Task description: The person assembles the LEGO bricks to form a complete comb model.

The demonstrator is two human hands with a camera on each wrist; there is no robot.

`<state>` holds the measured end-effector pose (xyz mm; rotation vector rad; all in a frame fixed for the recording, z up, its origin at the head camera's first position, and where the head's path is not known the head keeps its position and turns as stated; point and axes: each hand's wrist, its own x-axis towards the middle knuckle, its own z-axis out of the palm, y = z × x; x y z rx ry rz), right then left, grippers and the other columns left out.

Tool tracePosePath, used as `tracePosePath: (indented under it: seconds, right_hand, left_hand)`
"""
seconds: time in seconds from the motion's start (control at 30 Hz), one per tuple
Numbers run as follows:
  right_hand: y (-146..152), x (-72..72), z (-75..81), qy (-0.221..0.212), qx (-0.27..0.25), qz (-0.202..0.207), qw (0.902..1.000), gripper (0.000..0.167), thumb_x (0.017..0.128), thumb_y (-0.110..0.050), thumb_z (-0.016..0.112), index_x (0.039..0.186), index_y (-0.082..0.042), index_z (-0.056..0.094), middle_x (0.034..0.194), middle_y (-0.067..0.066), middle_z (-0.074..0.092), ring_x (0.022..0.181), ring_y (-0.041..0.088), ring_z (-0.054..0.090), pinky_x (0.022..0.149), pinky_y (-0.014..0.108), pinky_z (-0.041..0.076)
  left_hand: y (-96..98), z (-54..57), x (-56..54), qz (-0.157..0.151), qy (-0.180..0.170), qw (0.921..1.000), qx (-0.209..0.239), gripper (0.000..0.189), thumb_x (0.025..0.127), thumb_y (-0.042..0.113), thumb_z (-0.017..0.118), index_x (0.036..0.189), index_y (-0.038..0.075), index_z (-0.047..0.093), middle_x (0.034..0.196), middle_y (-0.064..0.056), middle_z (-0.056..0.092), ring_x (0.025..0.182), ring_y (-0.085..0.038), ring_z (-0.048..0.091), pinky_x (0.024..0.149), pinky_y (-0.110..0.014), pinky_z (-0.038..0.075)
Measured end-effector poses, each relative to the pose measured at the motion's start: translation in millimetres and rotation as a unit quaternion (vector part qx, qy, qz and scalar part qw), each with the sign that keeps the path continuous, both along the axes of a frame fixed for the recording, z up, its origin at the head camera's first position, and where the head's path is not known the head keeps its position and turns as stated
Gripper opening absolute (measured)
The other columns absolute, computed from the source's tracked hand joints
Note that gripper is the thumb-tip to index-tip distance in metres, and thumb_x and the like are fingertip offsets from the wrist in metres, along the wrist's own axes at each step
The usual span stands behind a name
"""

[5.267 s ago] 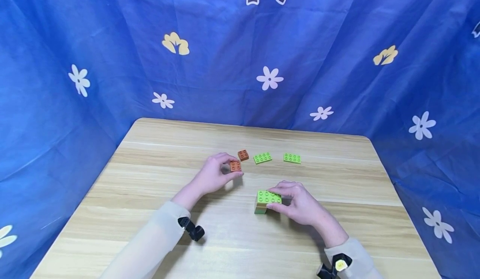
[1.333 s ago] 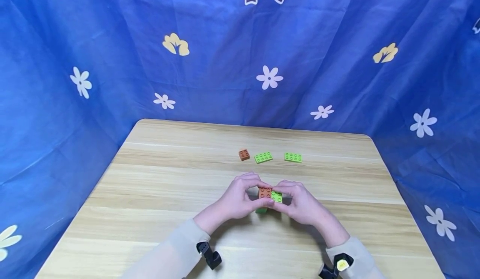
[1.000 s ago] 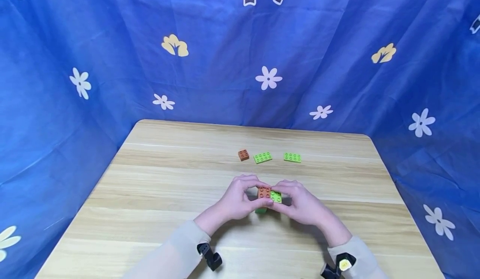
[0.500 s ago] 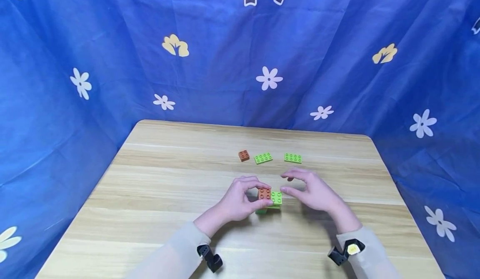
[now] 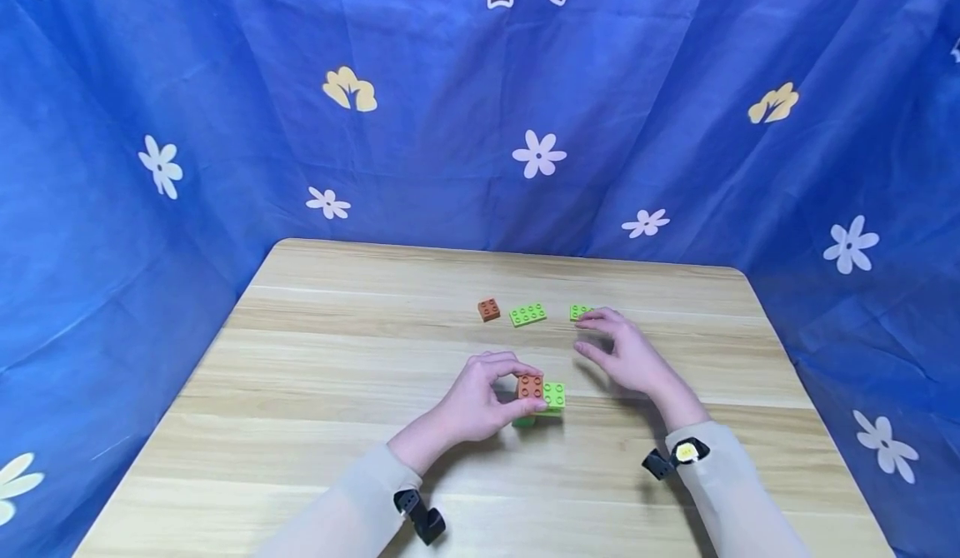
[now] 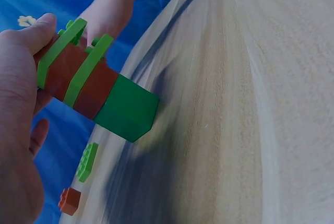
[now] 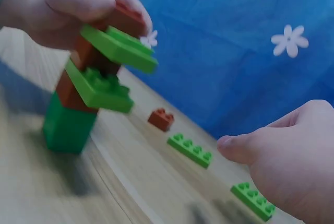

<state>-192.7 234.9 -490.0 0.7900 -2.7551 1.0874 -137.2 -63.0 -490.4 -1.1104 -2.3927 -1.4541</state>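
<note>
Closest in, two pale sleeves point(image 5: 337, 491), a black wrist camera point(image 5: 420, 518) at each cuff. And here's the left hand point(image 5: 483, 400), curved round the top of the brick tower point(image 7: 86, 85), thumb and fingers pinching the reddish-brown four-stud brick point(image 5: 530, 386) that caps it! The tower stands upright on the wood-grain table point(image 5: 300, 350): dark green block point(image 6: 128, 108) at the foot, then reddish-brown and lime pieces alternating up to that cap, the upper lime plate point(image 5: 554, 396) jutting out to the right. A little further out, the right hand point(image 5: 630, 358) hovers, thumb apart from the fingers, fingertips over the right-hand lime plate point(image 5: 581, 312); whether they touch it, I can't tell. Left of that lies an eight-stud lime plate point(image 5: 528, 316), and just beside it a loose reddish-brown brick point(image 5: 489, 310). Beyond the table's far edge hangs a blue curtain point(image 5: 450, 125) with white and yellow flowers
</note>
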Motion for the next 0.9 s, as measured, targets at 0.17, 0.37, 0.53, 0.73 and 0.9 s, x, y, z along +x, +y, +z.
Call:
tracePosePath:
  seconds: [0.17, 0.37, 0.53, 0.73, 0.9]
  right_hand:
    - [2, -15.7, -13.0, -0.014, -0.007, -0.027, 0.9995, 0.046, 0.098, -0.02, 0.079, 0.136, 0.003, 0.067, 0.138, 0.017, 0.063, 0.132, 0.038, 0.056, 0.116, 0.058, 0.039]
    - [5, -27.1, -25.4, -0.018, -0.013, -0.059, 0.998, 0.045, 0.098, -0.017, 0.079, 0.136, 0.004, 0.066, 0.139, 0.019, 0.063, 0.133, 0.039, 0.053, 0.117, 0.058, 0.037]
    - [7, -32.6, -32.6, -0.003, -0.014, -0.072, 0.9973, 0.045, 0.096, -0.015, 0.08, 0.135, 0.005, 0.067, 0.136, 0.02, 0.064, 0.13, 0.039, 0.053, 0.115, 0.058, 0.036]
    - [11, -41.0, -39.6, 0.033, -0.016, -0.091, 0.9952, 0.048, 0.092, -0.013, 0.084, 0.134, 0.004, 0.068, 0.134, 0.019, 0.065, 0.127, 0.038, 0.052, 0.112, 0.059, 0.035]
    - [14, -46.6, -42.9, 0.028, -0.001, -0.1, 0.9946, 0.053, 0.092, -0.013, 0.083, 0.138, 0.004, 0.064, 0.139, 0.021, 0.062, 0.131, 0.04, 0.048, 0.109, 0.06, 0.033]
  left_hand:
    - [-1.7, 0.0, 0.1, 0.004, -0.004, 1.0, -0.003, 0.041, 0.085, 0.037, 0.091, 0.116, 0.013, 0.079, 0.097, 0.018, 0.071, 0.094, -0.005, 0.067, 0.092, -0.036, 0.055]
    - [-1.8, 0.0, 1.0, 0.004, -0.011, 0.9999, -0.004, 0.041, 0.086, 0.038, 0.09, 0.116, 0.013, 0.079, 0.097, 0.019, 0.07, 0.094, -0.004, 0.066, 0.092, -0.036, 0.054]
    - [-1.2, 1.6, 2.5, 0.005, -0.015, 0.9998, -0.009, 0.041, 0.086, 0.039, 0.09, 0.117, 0.013, 0.079, 0.096, 0.02, 0.07, 0.094, -0.003, 0.065, 0.091, -0.036, 0.054]
    - [-1.0, 2.7, 3.8, 0.01, -0.011, 0.9998, -0.011, 0.04, 0.085, 0.039, 0.091, 0.117, 0.016, 0.079, 0.096, 0.02, 0.07, 0.094, -0.004, 0.064, 0.092, -0.034, 0.052]
    - [-1.7, 3.1, 4.0, 0.012, -0.014, 0.9998, -0.01, 0.041, 0.085, 0.039, 0.091, 0.117, 0.015, 0.079, 0.096, 0.02, 0.07, 0.094, -0.004, 0.064, 0.092, -0.035, 0.051]
